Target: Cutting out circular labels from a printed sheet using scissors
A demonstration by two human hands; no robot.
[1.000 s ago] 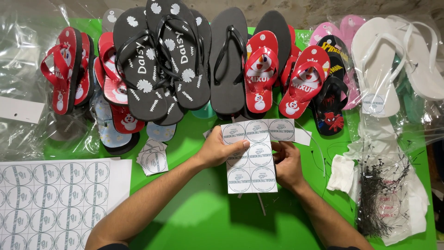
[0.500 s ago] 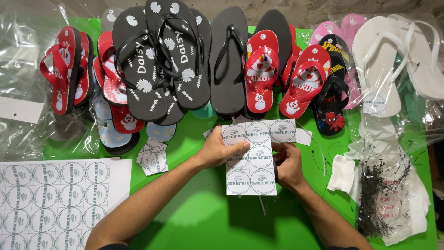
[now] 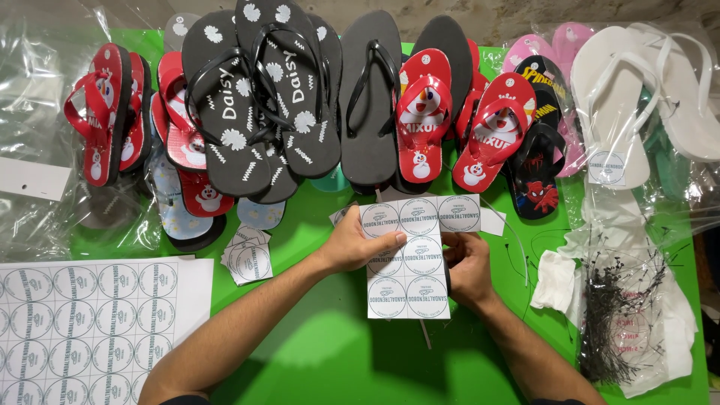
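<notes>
From the head camera, my left hand (image 3: 358,246) pinches the sticker sheet (image 3: 409,259) at its left edge, right hand (image 3: 466,264) gripping the right, held flat above the green table (image 3: 322,352), near the flip-flops (image 3: 367,97), for peeling.

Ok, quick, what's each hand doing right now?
Left hand: closed on the sticker sheet, thumb on top.
Right hand: gripping the same sheet's right edge; fingers curled.
</notes>
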